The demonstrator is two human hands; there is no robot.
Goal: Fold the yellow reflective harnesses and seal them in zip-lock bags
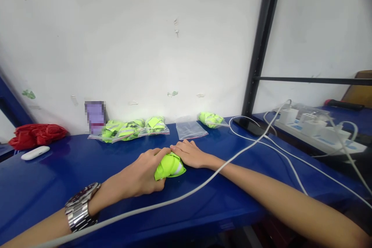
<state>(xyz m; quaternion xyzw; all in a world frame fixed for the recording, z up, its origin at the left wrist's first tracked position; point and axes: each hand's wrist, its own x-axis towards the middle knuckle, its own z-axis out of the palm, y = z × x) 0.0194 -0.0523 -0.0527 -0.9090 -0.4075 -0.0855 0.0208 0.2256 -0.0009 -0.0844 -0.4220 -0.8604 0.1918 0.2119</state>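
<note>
Shaping or compacting seems to be the step in hand: a neon-yellow bundle (170,166) sits on the blue counter (95,155), between the hands. The next move likely calls for keeping its folds tight. The left hand's (145,170) grip is curled around the bundle's side; the right hand (188,154) meets its far edge, though whether those fingers clasp it I cannot tell.

The left hand (143,172) grips a fluorescent bundle (171,166) on the worktop (81,162); the right hand (191,155) touches it at two o'clock; bagged bundles (131,128) lie at ten o'clock.
</note>
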